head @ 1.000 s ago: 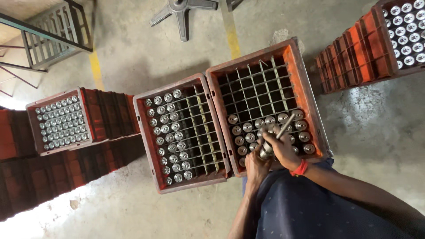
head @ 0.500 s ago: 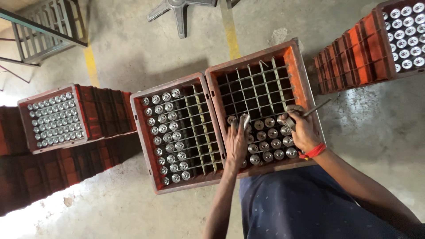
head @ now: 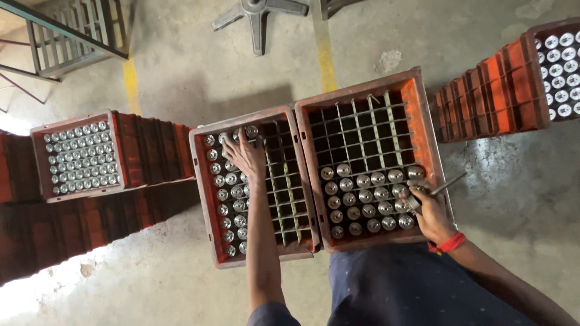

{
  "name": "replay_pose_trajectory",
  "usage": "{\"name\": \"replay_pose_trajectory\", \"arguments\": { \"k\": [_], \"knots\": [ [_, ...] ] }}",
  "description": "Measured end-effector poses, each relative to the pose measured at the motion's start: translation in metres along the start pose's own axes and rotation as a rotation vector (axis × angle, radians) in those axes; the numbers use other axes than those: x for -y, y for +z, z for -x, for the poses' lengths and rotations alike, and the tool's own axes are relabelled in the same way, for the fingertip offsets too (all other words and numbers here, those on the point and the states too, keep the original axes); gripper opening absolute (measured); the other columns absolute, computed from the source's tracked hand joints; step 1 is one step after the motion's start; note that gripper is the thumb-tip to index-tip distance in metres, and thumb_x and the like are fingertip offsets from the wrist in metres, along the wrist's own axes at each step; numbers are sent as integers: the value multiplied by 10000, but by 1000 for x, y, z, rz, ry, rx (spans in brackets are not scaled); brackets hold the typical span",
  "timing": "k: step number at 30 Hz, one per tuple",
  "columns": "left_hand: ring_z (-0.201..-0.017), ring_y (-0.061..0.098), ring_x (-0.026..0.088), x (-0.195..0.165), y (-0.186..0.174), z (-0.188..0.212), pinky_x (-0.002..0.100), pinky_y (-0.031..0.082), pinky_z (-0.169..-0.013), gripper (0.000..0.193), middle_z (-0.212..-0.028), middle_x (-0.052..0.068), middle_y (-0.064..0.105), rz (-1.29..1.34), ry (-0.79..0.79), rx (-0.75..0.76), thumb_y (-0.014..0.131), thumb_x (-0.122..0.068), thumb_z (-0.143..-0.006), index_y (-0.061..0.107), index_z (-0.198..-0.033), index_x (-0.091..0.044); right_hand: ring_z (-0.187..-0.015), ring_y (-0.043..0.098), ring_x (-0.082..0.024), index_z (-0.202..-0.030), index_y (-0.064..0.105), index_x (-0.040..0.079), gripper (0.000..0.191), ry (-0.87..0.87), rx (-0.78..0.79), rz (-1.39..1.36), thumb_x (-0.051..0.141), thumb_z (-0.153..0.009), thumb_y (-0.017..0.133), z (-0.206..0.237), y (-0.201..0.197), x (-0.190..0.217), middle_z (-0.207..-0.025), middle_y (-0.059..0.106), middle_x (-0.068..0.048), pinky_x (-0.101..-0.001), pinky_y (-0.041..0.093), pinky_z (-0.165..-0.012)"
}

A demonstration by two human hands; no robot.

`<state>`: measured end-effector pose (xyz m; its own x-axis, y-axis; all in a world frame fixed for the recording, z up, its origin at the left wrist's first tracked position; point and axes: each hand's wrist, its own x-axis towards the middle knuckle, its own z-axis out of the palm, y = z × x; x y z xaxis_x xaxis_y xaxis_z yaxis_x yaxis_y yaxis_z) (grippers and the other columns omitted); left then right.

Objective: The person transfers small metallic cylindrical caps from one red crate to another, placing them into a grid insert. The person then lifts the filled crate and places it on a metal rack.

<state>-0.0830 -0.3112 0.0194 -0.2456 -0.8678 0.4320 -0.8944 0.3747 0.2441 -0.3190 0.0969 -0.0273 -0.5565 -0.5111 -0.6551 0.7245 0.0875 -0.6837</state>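
Two red divided crates stand side by side in front of me. The left crate holds several capped bottles along its left columns. My left hand reaches into its far end, fingers down on the bottle tops. The right crate has rows of capped bottles in its near half; its far cells are bare. My right hand, with a red band at the wrist, rests at that crate's near right corner and grips a thin metal rod-like tool among the bottles.
A stack of red crates full of capped bottles stands at the left, another stack at the upper right. A metal frame and a chair base lie on the concrete floor beyond. A yellow line crosses the floor.
My left hand has moved from the right crate across into the far end of the left crate. My right hand has shifted to the right crate's near right corner with the metal tool.
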Motion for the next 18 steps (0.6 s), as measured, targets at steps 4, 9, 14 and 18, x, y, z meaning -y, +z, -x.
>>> {"name": "replay_pose_trajectory", "arguments": {
  "k": [4,9,14,18],
  "knots": [
    [-1348,423,382,-2,1,-15,578,309,-1069,461,-1400,180,524,-15,-165,200,909,-405,-797,745,-1149,-158,-863,707,-212,-1097,641,14,112,-18,12,-4,47,-1000,595,4,-6,-4,-955,685,-105,-333,582,-778],
    [-1191,561,272,12,-38,8,418,566,-952,487,-1380,135,420,894,-124,-138,928,-353,-835,705,-1219,-153,-923,688,-237,-1162,635,-1,217,-342,126,445,8,-950,588,13,-16,-10,-1057,659,-117,-347,576,-814],
    [-820,599,175,-6,-64,81,297,544,-690,413,-988,91,634,1597,-645,87,818,-186,-833,634,-1169,-34,-835,686,-195,-1115,654,36,149,63,-5,-14,30,-978,595,15,7,-18,-1041,699,-58,-333,581,-766],
    [-565,579,174,-78,-58,152,308,477,-496,126,-691,69,638,1233,-776,460,720,-62,-885,598,-912,-44,-853,707,-175,-1103,673,44,152,11,163,1,44,-975,590,21,58,-17,-985,699,-67,-299,568,-759]
  ]
}}
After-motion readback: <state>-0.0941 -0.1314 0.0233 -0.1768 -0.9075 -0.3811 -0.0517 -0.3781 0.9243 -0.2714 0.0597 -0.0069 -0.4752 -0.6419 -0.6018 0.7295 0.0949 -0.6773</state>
